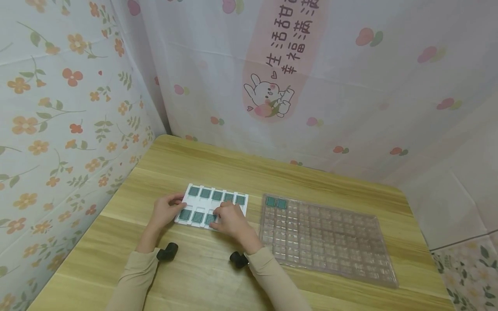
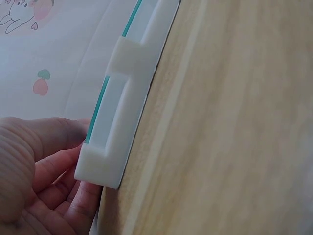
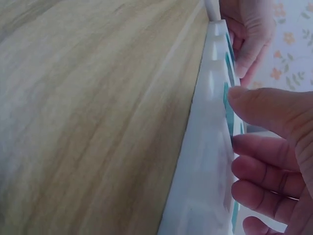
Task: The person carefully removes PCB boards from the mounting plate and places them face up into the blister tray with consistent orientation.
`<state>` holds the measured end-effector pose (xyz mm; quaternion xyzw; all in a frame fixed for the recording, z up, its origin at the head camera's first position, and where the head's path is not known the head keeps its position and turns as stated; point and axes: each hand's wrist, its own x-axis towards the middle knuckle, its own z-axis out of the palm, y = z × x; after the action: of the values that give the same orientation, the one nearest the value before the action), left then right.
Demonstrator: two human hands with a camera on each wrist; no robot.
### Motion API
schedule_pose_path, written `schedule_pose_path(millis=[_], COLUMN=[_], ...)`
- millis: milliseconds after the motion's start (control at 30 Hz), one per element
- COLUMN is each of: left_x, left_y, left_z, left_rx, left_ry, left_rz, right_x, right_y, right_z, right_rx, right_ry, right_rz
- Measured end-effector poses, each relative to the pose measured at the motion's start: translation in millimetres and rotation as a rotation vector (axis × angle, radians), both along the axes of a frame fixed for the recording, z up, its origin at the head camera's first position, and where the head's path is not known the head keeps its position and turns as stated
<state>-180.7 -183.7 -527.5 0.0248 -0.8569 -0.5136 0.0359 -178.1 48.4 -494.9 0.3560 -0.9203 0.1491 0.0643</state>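
A white foam-like tray carries green square chips with dotted faces in two rows. At its left end my left hand grips the edge; in the left wrist view the thumb and curled fingers of that left hand meet at the tray's corner. My right hand reaches over the tray's front right part. Its thumb and forefinger pinch a green chip in the front row. In the right wrist view, the right hand's thumb presses the edge of that chip.
Right of the white tray lies a large clear plastic tray with many small pockets; two green chips sit in its far left corner. The wooden table meets floral curtains at the left and back. Black wrist cameras sit on both wrists.
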Motion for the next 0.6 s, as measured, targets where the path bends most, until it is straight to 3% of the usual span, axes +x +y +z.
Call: schedule_pose_path(millis=[267,600], left_x=[-0.3,-1.3], left_y=[0.2,0.6], left_z=[-0.9,-2.4], left_rx=[0.003,0.007], left_ry=[-0.006,-0.008], left_rz=[0.002,0.003], right_x=[-0.1,1.2], right_y=[-4.7,-7.0], right_z=[0.3,4.2], right_rx=[0.068,0.101], right_ry=[-0.024,-0.026], right_rz=[-0.059,-0.072])
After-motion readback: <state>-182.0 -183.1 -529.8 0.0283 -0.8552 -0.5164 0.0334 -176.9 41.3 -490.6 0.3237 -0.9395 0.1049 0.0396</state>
